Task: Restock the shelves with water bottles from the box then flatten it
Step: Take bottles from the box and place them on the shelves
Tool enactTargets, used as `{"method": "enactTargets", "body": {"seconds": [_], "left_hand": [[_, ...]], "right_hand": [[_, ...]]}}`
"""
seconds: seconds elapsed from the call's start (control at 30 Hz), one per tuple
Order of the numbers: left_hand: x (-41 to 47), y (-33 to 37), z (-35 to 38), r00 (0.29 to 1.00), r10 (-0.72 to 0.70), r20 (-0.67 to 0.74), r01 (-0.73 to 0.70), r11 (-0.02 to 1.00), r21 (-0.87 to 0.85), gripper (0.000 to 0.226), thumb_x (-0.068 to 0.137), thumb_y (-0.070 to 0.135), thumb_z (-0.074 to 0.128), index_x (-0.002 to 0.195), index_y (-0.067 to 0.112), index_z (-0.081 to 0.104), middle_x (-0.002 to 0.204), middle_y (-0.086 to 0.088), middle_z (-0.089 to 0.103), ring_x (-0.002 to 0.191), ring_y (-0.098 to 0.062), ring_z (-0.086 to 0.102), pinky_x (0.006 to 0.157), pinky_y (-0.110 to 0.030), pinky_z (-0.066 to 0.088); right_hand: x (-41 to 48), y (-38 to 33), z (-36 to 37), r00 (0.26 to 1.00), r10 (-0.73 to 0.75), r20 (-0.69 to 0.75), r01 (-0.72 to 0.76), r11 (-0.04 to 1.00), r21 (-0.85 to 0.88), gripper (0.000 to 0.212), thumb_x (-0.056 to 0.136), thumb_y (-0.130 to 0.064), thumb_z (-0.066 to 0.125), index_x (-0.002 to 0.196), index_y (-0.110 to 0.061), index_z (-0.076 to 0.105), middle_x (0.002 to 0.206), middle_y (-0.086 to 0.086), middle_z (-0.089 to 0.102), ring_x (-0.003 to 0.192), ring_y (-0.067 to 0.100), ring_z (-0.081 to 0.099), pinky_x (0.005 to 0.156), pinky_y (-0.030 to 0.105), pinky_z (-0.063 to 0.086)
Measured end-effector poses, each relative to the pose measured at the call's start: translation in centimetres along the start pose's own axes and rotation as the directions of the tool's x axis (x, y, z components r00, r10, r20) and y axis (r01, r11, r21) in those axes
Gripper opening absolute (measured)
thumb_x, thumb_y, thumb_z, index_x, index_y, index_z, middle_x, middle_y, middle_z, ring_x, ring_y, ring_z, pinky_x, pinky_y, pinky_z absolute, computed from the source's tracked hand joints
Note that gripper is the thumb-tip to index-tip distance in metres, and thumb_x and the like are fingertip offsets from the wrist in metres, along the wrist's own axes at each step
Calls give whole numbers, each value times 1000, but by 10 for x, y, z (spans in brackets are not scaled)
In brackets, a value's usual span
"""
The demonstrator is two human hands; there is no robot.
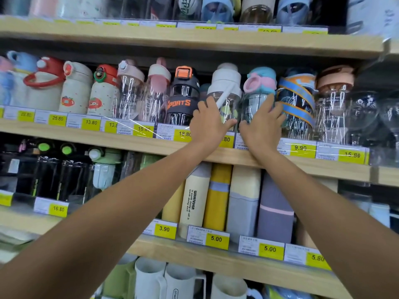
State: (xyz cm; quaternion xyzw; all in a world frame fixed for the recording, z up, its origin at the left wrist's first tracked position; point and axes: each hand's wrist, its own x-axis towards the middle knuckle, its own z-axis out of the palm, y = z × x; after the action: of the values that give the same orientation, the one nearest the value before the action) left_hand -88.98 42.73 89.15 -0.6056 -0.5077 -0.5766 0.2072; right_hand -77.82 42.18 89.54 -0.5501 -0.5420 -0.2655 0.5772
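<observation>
Fingers (209, 102) of the left hand (207, 124) curl round the left flank of a clear plastic water bottle with a cream screw lid and cream carry strap (225, 83). The thumb lies across its front low down, so the hand has the bottle in a loose wrap. The right hand (263, 126) does the same to the neighbour, a clear plastic water bottle with a pink-and-blue flip lid (260, 83): fingers up its right side, thumb on the near face.

Both bottles appear to stand upright on the middle light-wood shelf (64, 132), side by side and touching or all but touching (glare off the wrapping makes it hard to tell). To their left is a black bottle with an orange cap and the word SPORTS (182, 98). To their right is a dark bottle wound with a blue and orange strap (295, 100). Yellow price labels (182, 134) run along the shelf's front lip, just under the wrists.

The step in hand looks like the restocking itself, with two bottles being seated or squared up in their row. The cardboard box is out of view, so how many bottles remain cannot be judged, and flattening it presumably lies ahead. The next move probably calls for nudging both bottles back behind the lip, letting go without tipping them, then reaching down to the box.
</observation>
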Motion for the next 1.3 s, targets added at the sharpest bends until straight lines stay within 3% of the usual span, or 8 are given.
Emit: {"method": "enactTargets", "body": {"seconds": [0.4, 0.57, 0.7, 0.9, 1.13, 1.3], "left_hand": [[2, -11, 1, 999, 18, 29, -15, 992, -125, 67, 83, 50, 61, 131, 11, 36, 122, -10, 50, 106, -33, 56, 73, -36, 39], [-2, -12, 7, 1000, 21, -22, -24, 992, -123, 66, 82, 51, 60, 129, 11, 37, 125, -8, 45, 106, -32, 55, 75, -39, 42], [-1, -14, 8, 999, 18, -35, -22, 995, -99, 71, 78, 59, 63, 123, 9, 40, 121, -9, 46, 104, -29, 54, 72, -37, 41], [-2, -14, 5, 999, 19, -42, -21, 997, -68, 67, 77, 60, 62, 116, 9, 43, 116, -9, 48, 103, -28, 54, 76, -38, 44], [-3, -14, 6, 998, 31, -62, -35, 998, -59, 66, 79, 58, 61, 117, 8, 43, 115, -10, 50, 101, -30, 55, 75, -38, 43], [-5, -14, 5, 997, 29, -68, -34, 997, -65, 64, 81, 55, 61, 120, 7, 42, 115, -11, 52, 100, -32, 57, 76, -40, 44]], "right_hand": [[-3, 3, 0, 1000, -1, 0, 1, 999, 49, 82, 84, -25, 59, 147, -2, 12, 145, 18, 30, 126, 37, 40, 91, 43, 43], [-4, 0, -1, 999, 36, 10, -35, 997, -61, 90, 83, -43, 64, 145, 1, 16, 142, 18, 31, 127, 36, 32, 98, 40, 35], [-1, -2, 0, 996, 83, 18, -82, 995, -47, 83, 83, -38, 66, 143, -2, 21, 141, 18, 31, 124, 40, 36, 95, 44, 39], [-3, 0, 1, 999, 51, -9, -51, 998, -33, 79, 90, -38, 54, 147, -1, 13, 143, 19, 29, 117, 41, 45, 88, 44, 42], [-4, -1, 0, 999, 54, 6, -53, 997, -55, 77, 89, -39, 57, 144, 0, 19, 141, 19, 32, 128, 37, 33, 94, 44, 40], [-6, 2, -2, 999, 34, 10, -34, 999, -18, 70, 92, -38, 52, 142, 1, 23, 138, 21, 38, 124, 39, 38, 94, 43, 38]]}}
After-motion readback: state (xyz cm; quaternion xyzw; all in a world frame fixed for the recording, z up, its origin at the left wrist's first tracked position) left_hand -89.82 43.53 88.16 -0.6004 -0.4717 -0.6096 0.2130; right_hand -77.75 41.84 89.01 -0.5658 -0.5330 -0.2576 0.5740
